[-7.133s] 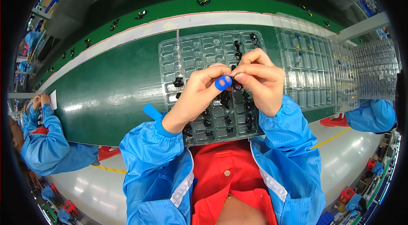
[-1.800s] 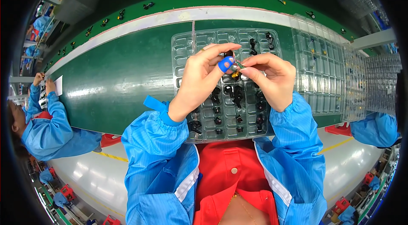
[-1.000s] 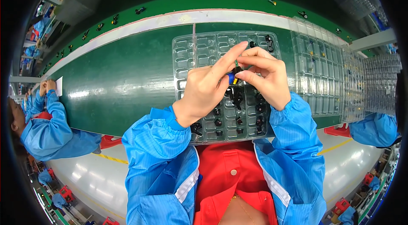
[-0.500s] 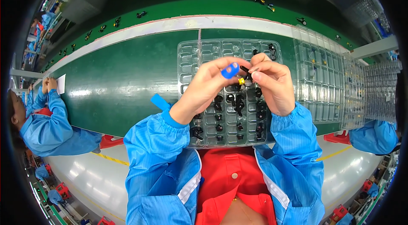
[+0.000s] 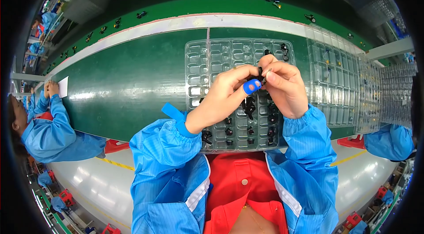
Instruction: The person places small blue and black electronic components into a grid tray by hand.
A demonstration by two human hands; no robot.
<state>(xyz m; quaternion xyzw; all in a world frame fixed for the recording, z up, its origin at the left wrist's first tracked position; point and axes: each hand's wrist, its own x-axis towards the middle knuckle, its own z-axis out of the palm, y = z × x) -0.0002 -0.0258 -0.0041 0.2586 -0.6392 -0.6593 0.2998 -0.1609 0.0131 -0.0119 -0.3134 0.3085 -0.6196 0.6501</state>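
Observation:
A clear plastic tray (image 5: 201,64) with many pockets lies on the green bench in front of me. Several small black parts (image 5: 228,131) sit in its nearer pockets, and a few at its far right corner (image 5: 284,50). Both hands meet above the tray's middle. My left hand (image 5: 223,98) wears a blue finger cot (image 5: 251,86) on the thumb and pinches a small black part (image 5: 260,73) together with my right hand (image 5: 286,87). A thin metal pin shows at my right fingertips.
More clear trays (image 5: 335,84) lie to the right, overlapping toward the bench end. A green conveyor strip (image 5: 176,11) with scattered small parts runs behind a white band. A person in a blue coat (image 5: 48,132) works at the left; another blue sleeve (image 5: 388,141) is at the right.
Over the frames my hands stayed together above the tray, shifting slightly and turning the small part between the fingertips. The view moved a little to the right.

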